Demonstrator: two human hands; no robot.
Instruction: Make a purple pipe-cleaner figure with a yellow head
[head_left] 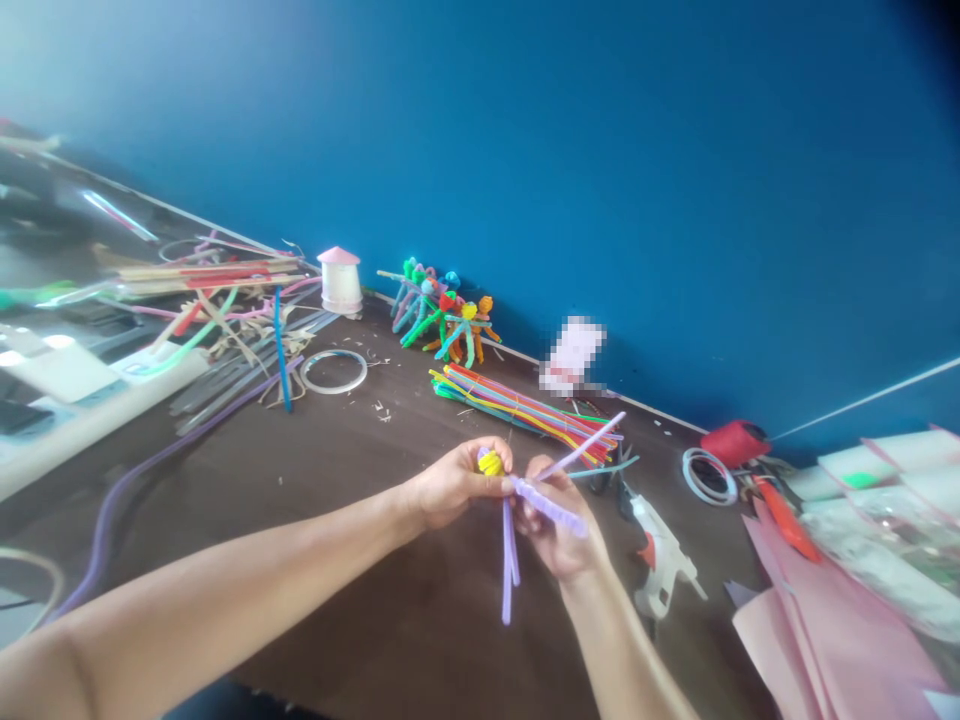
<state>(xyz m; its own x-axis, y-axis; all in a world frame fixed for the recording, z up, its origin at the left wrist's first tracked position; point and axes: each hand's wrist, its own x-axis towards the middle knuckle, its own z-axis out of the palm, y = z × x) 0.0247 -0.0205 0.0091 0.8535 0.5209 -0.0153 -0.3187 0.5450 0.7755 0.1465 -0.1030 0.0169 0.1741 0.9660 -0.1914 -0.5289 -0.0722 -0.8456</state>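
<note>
Between my hands is a small pipe cleaner figure with a yellow coiled head and purple limbs. My left hand is closed around it just below the yellow coil. My right hand has its fingers pinched on the purple pipe cleaners near the figure's middle. One purple strand points up to the right, a thicker wound one lies across the right hand, and two hang straight down. Behind the hands lies a tied bundle of coloured pipe cleaners.
Finished pipe cleaner figures stand against the blue wall. A white glue gun lies right of my right hand, near pink sheets. A white ring, a pink-topped cup and loose sticks are at the left.
</note>
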